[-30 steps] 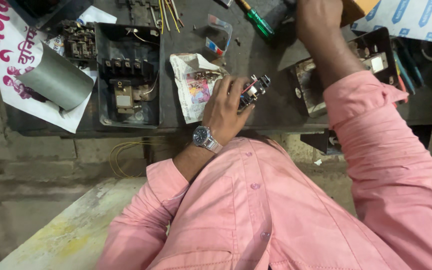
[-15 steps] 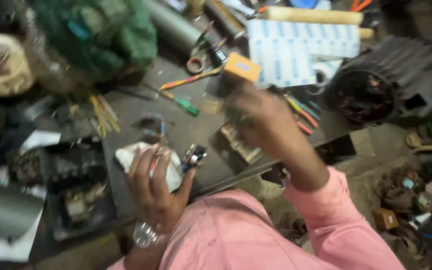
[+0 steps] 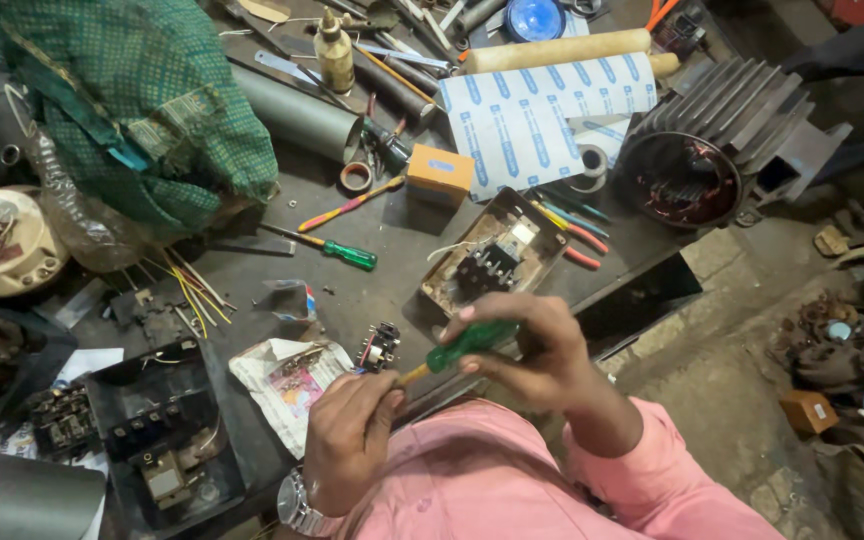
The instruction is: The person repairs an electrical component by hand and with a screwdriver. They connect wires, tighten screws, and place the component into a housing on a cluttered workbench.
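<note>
My right hand grips the green handle of a screwdriver, held level over the bench's front edge. My left hand, with a wristwatch, is closed around the tip end of the screwdriver's shaft. A small metal electrical part lies on the bench just above my left fingers, beside a crumpled paper wrap. Pink sleeves cover both arms.
An open metal box with a black switch unit sits behind my right hand. Also on the bench: a second green screwdriver, an orange box, a finned motor housing, a black switch box, a green cloth and a grey tube.
My right hand came back from the orange box, now gripping a green screwdriver near my left hand. The small metal part has left my left hand and lies on the bench.
</note>
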